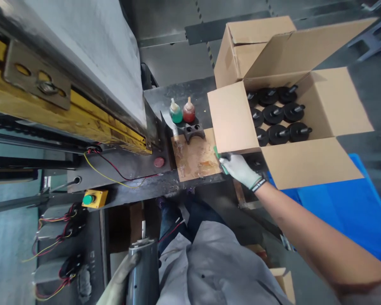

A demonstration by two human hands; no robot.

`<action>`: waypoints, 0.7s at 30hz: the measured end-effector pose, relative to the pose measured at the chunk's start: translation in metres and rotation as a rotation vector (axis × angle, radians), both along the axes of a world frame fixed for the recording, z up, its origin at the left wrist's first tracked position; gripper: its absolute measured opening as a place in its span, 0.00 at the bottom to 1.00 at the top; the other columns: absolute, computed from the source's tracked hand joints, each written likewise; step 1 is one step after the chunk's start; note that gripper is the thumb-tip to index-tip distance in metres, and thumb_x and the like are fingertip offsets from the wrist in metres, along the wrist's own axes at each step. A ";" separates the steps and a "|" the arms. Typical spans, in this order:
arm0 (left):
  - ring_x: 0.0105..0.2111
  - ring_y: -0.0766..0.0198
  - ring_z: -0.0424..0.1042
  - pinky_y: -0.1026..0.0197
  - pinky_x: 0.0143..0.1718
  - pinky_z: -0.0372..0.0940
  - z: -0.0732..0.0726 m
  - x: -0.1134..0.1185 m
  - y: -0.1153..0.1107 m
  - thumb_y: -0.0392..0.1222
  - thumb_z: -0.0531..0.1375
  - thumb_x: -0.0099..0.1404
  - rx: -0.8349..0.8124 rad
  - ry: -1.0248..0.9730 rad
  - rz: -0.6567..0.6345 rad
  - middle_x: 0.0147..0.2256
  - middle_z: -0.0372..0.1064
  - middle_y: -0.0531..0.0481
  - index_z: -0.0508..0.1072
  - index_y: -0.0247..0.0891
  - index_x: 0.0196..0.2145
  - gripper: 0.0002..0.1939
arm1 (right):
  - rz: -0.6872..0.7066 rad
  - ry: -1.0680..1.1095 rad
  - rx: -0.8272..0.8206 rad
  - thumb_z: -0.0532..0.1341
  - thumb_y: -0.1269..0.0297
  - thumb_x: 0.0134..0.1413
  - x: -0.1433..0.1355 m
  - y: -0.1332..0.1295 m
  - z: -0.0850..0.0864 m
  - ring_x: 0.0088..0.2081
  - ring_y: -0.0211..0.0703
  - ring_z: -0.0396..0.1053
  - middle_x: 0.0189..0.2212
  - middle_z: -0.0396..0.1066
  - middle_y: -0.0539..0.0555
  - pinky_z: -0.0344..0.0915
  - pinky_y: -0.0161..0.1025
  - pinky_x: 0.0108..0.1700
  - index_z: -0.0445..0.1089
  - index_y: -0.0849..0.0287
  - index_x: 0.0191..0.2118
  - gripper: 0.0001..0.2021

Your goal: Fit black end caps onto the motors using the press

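My left hand [123,271], in a pale glove, is wrapped round a grey cylindrical motor [142,273] at the bottom of the view. Its shaft points up and away from me, with thin wires beside it. Over at the bench's right end, my gloved right hand [241,170] has its fingers closed on a flat green piece [225,168], partly hidden by the fingers and the carton flap. That piece lies at the edge of a stained cardboard sheet [195,159]. A dark curved bracket [194,132] and a wooden-handled spatula [170,123] rest at the sheet's far edge.
Green [175,112] and red [189,112] squeeze bottles stand behind the bracket. An open carton [320,110] holds several black discs with shafts. A blue bin [339,207] is below it. Left are a yellow machine frame [82,120], a green button [89,199] and several wired motors [52,231].
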State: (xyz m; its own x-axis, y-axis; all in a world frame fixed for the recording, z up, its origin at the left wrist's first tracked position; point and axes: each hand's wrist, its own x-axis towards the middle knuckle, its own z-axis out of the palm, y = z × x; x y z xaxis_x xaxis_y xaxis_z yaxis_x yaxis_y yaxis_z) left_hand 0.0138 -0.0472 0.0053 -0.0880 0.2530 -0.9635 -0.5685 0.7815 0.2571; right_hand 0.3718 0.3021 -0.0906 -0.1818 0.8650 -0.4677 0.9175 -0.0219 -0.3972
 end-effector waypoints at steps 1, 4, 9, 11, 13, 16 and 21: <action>0.60 0.31 0.75 0.34 0.66 0.67 0.003 0.001 -0.001 0.60 0.77 0.48 -0.014 0.008 0.027 0.48 0.84 0.39 0.79 0.41 0.55 0.39 | -0.022 0.040 -0.010 0.56 0.61 0.72 0.001 -0.008 0.003 0.40 0.46 0.79 0.41 0.82 0.61 0.66 0.34 0.41 0.78 0.62 0.47 0.15; 0.63 0.34 0.73 0.36 0.67 0.67 0.013 0.007 -0.002 0.59 0.73 0.56 -0.058 0.018 0.094 0.54 0.82 0.42 0.74 0.44 0.63 0.41 | -0.089 0.068 0.001 0.58 0.65 0.69 -0.003 -0.025 0.002 0.38 0.46 0.78 0.37 0.82 0.61 0.62 0.35 0.38 0.78 0.62 0.38 0.12; 0.66 0.36 0.69 0.38 0.69 0.64 0.020 0.014 0.000 0.54 0.72 0.59 -0.068 0.008 0.171 0.57 0.80 0.41 0.73 0.41 0.65 0.38 | -0.089 -0.029 0.030 0.59 0.65 0.66 -0.020 -0.025 -0.008 0.37 0.48 0.78 0.35 0.81 0.63 0.58 0.37 0.37 0.77 0.62 0.34 0.11; 0.68 0.36 0.67 0.37 0.71 0.62 0.018 0.011 -0.002 0.53 0.73 0.59 -0.084 -0.003 0.166 0.57 0.80 0.41 0.74 0.40 0.63 0.37 | -0.087 -0.039 0.019 0.59 0.66 0.65 -0.024 -0.023 -0.009 0.36 0.47 0.77 0.35 0.81 0.63 0.57 0.38 0.36 0.76 0.62 0.33 0.11; 0.70 0.35 0.64 0.35 0.72 0.59 0.014 0.003 -0.006 0.53 0.74 0.57 -0.087 0.012 0.089 0.57 0.80 0.41 0.77 0.41 0.61 0.36 | -0.091 -0.051 0.009 0.60 0.66 0.64 -0.023 -0.024 -0.008 0.35 0.47 0.76 0.34 0.81 0.63 0.56 0.39 0.36 0.76 0.61 0.32 0.11; 0.74 0.35 0.55 0.35 0.75 0.52 0.004 -0.015 -0.017 0.53 0.78 0.49 0.033 0.116 -0.096 0.57 0.80 0.46 0.82 0.46 0.51 0.31 | -0.108 -0.068 0.002 0.61 0.65 0.63 -0.017 -0.033 -0.007 0.32 0.46 0.74 0.31 0.79 0.61 0.53 0.39 0.33 0.74 0.60 0.30 0.11; 0.72 0.32 0.58 0.41 0.79 0.42 -0.007 -0.035 -0.014 0.48 0.83 0.33 0.272 0.270 -0.332 0.57 0.80 0.52 0.86 0.52 0.40 0.32 | -0.090 -0.121 0.053 0.60 0.66 0.62 -0.002 -0.049 -0.001 0.29 0.45 0.71 0.27 0.77 0.57 0.50 0.40 0.32 0.71 0.58 0.29 0.09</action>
State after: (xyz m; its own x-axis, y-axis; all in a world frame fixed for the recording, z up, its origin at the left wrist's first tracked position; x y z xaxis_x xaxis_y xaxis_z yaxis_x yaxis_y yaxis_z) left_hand -0.0207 -0.0614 -0.0021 -0.1973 0.5486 -0.8125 -0.1858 0.7928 0.5805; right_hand 0.3700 0.2533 -0.0914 -0.0474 0.8994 -0.4344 0.9539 -0.0883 -0.2869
